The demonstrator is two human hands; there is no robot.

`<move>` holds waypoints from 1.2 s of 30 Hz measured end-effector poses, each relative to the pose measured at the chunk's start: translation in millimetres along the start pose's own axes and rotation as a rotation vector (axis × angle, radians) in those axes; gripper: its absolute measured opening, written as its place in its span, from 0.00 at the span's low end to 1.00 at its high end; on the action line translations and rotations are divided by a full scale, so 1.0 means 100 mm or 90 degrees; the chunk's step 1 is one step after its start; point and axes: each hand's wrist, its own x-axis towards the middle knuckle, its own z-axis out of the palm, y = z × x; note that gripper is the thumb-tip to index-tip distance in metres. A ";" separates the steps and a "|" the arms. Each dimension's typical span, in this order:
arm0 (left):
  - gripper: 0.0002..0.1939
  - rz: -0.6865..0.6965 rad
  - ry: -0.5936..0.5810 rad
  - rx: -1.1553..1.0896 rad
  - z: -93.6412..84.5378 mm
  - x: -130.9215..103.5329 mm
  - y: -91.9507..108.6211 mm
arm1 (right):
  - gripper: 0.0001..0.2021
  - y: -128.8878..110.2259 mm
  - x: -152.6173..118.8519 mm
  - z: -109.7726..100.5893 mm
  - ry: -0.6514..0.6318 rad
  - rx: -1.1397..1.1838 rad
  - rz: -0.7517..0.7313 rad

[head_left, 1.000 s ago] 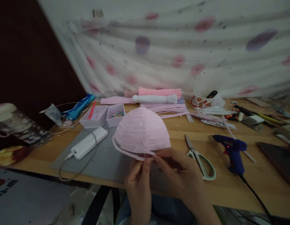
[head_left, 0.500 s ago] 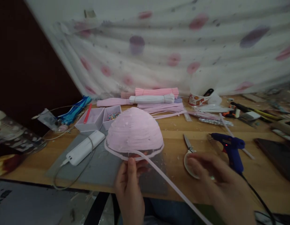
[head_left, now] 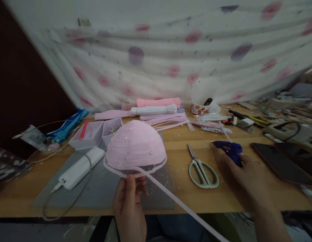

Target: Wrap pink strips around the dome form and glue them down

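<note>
My left hand [head_left: 130, 201] pinches the lower rim of a pale pink dome [head_left: 137, 144] made of layered strips, held up over the grey mat. A long pink strip [head_left: 178, 201] runs from the rim down to the lower right. Over at the right, my right hand [head_left: 244, 171] is around the handle of a blue glue gun [head_left: 228, 149] with a small red light, its nozzle pointing left. Scissors [head_left: 202, 173] with pale green handles lie on the table between the dome and my right hand.
A white power bank [head_left: 81, 168] with a cable lies on the grey mat [head_left: 95, 196]. Behind are white boxes [head_left: 89, 136], one with beads, and bundles of pink and white strips [head_left: 153, 110]. Dark phones [head_left: 279, 161] lie right, with tools and a paper bowl [head_left: 200, 108] further back.
My right hand has moved right, from over the scissors to the glue gun, and closed on it. The scissors are now uncovered. The view has turned right; my left hand still holds the dome.
</note>
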 end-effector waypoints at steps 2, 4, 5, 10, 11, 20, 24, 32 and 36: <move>0.19 -0.004 0.004 0.001 0.00 0.01 0.01 | 0.19 -0.07 -0.08 -0.06 -0.008 0.122 0.009; 0.19 -0.004 0.006 -0.002 0.00 0.01 0.00 | 0.17 -0.20 -0.24 -0.09 -0.041 0.340 0.038; 0.19 -0.003 0.010 -0.005 -0.01 0.00 0.00 | 0.18 -0.28 -0.34 -0.10 -0.080 0.445 0.052; 0.15 -0.008 0.005 -0.002 -0.02 -0.01 -0.04 | 0.20 -0.72 -0.82 -0.10 -0.270 0.622 -0.053; 0.14 -0.005 0.003 0.000 -0.03 -0.01 -0.04 | 0.21 -0.78 -0.87 -0.10 -0.278 0.618 -0.096; 0.15 -0.001 0.011 0.001 -0.06 -0.02 -0.05 | 0.27 -1.07 -0.90 -0.04 -0.237 0.504 -0.308; 0.16 -0.006 0.012 0.005 -0.03 -0.03 -0.03 | 0.27 -1.09 -0.92 -0.01 -0.233 0.482 -0.315; 0.18 -0.024 0.013 0.021 -0.01 -0.03 0.01 | 0.23 -1.05 -0.93 0.04 -0.212 0.499 -0.311; 0.17 -0.013 0.017 0.015 -0.01 -0.04 0.00 | 0.22 -1.04 -0.93 0.03 -0.222 0.502 -0.297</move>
